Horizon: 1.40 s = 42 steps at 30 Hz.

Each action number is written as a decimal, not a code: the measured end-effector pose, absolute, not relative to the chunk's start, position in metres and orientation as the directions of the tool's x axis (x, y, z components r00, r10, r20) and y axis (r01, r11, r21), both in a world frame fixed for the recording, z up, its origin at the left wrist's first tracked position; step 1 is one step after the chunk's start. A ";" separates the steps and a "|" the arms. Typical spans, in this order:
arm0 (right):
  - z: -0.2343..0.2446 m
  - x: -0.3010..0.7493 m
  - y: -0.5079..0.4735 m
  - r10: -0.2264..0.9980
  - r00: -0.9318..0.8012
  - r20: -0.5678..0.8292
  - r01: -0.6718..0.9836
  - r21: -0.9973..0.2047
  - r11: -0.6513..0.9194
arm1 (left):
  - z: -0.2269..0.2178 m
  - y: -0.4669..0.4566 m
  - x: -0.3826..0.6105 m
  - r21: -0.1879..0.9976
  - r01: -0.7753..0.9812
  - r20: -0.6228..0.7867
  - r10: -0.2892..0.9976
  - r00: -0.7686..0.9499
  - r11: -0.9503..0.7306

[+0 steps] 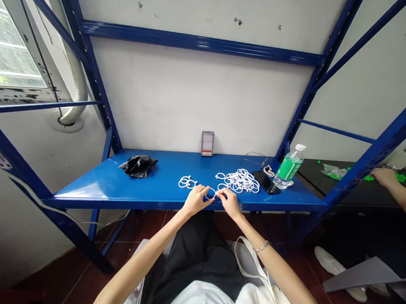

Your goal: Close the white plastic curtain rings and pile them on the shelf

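Room's pretty basic, dark red tiled floor [121, 252] and a blue metal rack [203, 41] with a blue surface [101, 184] running across the middle of the frame. Closest to the camera, bottom center, there's a white top [197, 303], black trousers [197, 243] and a whitish cloth bag [259, 302] with a strap on the lap. Just above that, the two hands meet over the front edge of the surface. Left hand [196, 200] has its thumb and fingers clamped on a white ring [210, 199], and the right hand [229, 203], with a bracelet [262, 246] on its wrist, has its fingertips pinched together at the ring's right edge. A small cluster of rings [187, 187] sits just left of center, and a bigger pile of white rings [240, 181] is right of center. Next to the pile a dark phone [266, 182] lies flat, with a tilted green-labelled bottle [289, 168] just beside it. Crumpled black plastic [138, 165] is off to the left. Further back, glasses [257, 154] lie behind the pile, and a small upright box-like thing, too blurred to read, stands by the white wall [206, 97]. Far right edge: another person's forearm [403, 196] over a black surface
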State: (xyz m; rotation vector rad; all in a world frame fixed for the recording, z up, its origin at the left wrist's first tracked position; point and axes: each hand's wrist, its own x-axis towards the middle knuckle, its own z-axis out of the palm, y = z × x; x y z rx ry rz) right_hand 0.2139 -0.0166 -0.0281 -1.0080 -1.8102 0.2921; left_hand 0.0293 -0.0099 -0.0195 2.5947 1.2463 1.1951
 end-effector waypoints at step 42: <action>-0.012 0.217 -0.023 0.521 -0.311 0.795 0.616 -0.249 0.747 | 0.001 -0.009 0.019 0.227 0.557 0.634 0.555 0.538 -0.799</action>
